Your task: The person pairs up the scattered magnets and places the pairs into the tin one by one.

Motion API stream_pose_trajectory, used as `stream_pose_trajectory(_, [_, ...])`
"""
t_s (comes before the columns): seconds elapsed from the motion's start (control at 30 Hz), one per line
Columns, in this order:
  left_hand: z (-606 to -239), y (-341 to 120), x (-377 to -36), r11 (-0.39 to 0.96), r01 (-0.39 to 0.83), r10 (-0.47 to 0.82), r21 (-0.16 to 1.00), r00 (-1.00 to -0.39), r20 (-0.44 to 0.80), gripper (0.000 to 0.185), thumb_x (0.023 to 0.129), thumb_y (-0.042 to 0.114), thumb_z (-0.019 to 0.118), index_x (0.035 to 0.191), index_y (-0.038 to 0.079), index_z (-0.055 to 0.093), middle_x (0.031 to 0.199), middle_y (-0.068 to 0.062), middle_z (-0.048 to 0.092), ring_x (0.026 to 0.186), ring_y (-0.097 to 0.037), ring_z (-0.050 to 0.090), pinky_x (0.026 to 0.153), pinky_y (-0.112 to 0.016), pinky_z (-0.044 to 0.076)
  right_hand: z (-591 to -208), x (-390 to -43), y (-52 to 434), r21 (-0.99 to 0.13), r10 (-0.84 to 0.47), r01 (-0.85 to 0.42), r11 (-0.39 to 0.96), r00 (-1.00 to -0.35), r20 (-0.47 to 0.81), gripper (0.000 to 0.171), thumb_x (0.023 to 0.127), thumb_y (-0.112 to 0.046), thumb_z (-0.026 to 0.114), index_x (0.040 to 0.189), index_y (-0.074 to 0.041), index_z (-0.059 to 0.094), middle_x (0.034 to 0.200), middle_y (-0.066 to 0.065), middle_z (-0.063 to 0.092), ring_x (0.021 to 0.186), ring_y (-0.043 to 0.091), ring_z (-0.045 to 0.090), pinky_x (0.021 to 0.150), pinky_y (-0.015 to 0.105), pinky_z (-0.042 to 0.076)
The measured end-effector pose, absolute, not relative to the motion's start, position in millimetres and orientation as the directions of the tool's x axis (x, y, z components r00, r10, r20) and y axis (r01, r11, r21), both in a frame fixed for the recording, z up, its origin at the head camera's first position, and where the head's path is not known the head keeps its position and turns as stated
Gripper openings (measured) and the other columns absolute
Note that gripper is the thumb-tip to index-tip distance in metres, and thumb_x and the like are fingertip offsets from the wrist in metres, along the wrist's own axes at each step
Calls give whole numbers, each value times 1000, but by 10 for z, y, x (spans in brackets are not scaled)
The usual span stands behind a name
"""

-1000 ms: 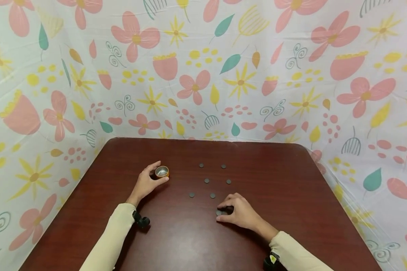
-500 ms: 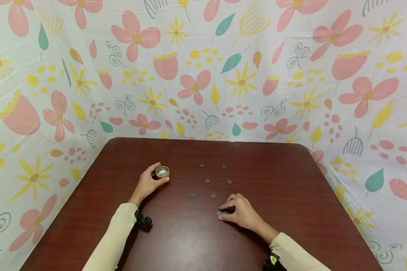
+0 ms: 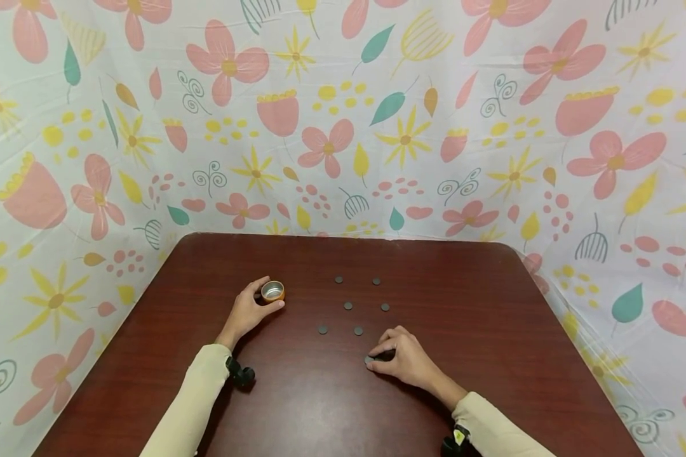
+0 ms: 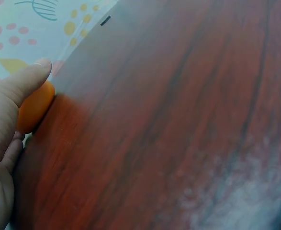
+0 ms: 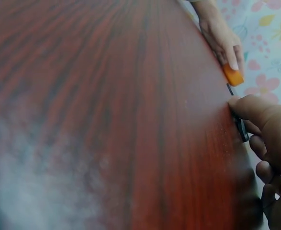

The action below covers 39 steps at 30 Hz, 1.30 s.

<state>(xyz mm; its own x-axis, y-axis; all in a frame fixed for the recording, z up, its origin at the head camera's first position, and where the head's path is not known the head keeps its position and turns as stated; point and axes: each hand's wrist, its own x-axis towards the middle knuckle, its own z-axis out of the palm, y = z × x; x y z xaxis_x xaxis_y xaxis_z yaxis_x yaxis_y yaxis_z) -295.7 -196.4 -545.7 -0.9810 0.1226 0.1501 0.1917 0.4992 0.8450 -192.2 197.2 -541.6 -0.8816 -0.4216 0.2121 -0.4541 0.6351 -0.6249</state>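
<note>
My left hand (image 3: 250, 309) holds a small round orange cup (image 3: 273, 291) with a shiny metallic inside, thumb on its near side and fingers on its far side. In the left wrist view only the cup's orange wall (image 4: 36, 109) shows beside the thumb. My right hand (image 3: 404, 358) is low at the table, pinching a small flat grey disc (image 3: 368, 360) between thumb and fingertips. The dark edge of a disc (image 5: 241, 128) shows below the thumb in the right wrist view. Beyond this hand lie several similar discs, the nearest being one grey disc (image 3: 358, 331).
The discs lie flat in loose rows on the dark red-brown wooden table (image 3: 297, 393), between the two hands. A floral curtain (image 3: 343, 114) hangs along the table's back and sides. Each wrist carries a black camera, such as the left one (image 3: 241, 374).
My right thumb and fingers have closed in slightly around the disc, leaving less of the grey visible between them. The left hand and the cup stay in place.
</note>
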Motion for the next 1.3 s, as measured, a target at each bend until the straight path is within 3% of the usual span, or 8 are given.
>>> stream_pose_trajectory(0.7, [-5468,-1973,-2959,506,198,125,840,-980,156,85,85,39,85,154,7,45,149,-18,51,129,-39,54,104,-55,47,-5362,-1948,2074,-568,-424,-590,573,-807,410,14,77,-27,91,89,-27,83,92,-13,67,86,2,51,67,25,48])
stream_pose_trajectory(1.03, [-5503,-1998,-2970,490,204,106,848,-979,175,73,89,35,82,149,6,51,136,-16,60,124,-35,57,104,-54,47,-5373,-1989,2077,-588,-440,-588,556,-808,392,14,78,-28,91,90,-28,83,95,-16,65,89,3,53,70,25,51])
stream_pose_trajectory(1.3, [-5513,-2000,-2971,501,206,116,841,-979,171,70,89,36,82,147,8,53,134,-14,62,124,-34,58,104,-54,47,-5267,-2177,1992,-592,-510,-645,483,-757,408,13,79,-26,90,91,-25,84,97,-13,67,88,5,54,70,27,52])
